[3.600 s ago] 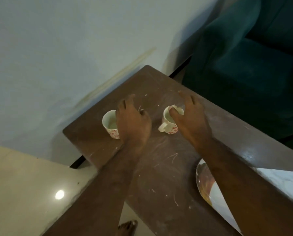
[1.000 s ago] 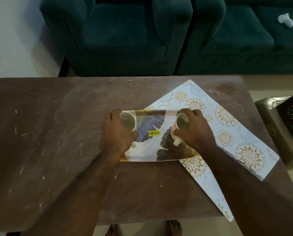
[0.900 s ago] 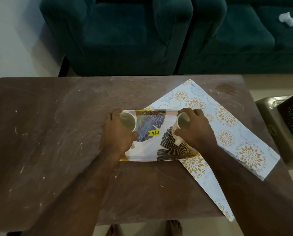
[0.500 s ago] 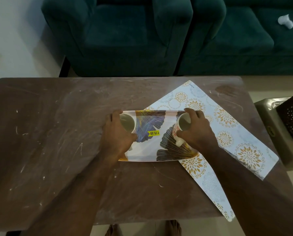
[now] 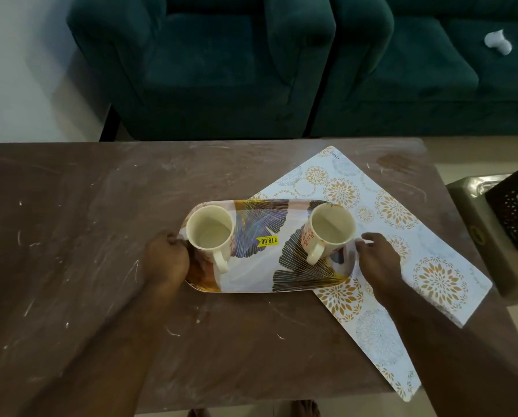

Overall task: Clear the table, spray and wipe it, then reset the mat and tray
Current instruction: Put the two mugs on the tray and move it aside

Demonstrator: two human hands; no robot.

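**Hands grip both short ends of the tray**

Left hand (image 5: pixel 166 260) is curled around the left short end of the tray (image 5: pixel 251 278), knuckles up, fingers folded onto the rim. Right hand (image 5: pixel 376 257) meets the right short end, its fingertips (image 5: pixel 360 242) touching the rim and the other fingers loosely bent over the mat (image 5: pixel 402 224); how firmly it pinches the edge cannot be told.

On the tray stand two upright cream mugs. One, the left mug (image 5: pixel 211 233), sits at the left end with its handle pointing toward the person. Its partner, the right mug (image 5: pixel 330 228), sits at the right end, red pattern on its side, handle also toward the person. A yellow price sticker (image 5: pixel 267 240) lies between them on the tray's leaf print.

Most of the tray lies on the bare brown worktop (image 5: pixel 71 251); its right end overlaps the mat, which is set askew, one corner pointing to the far edge and another hanging past the near edge. White smears and specks cover the worktop.

Beyond it stand dark green sofas (image 5: pixel 203 64), with a small white object (image 5: pixel 498 42) on a right seat cushion. A dark perforated basket (image 5: pixel 515 212) sits on a low surface off the worktop's right side.
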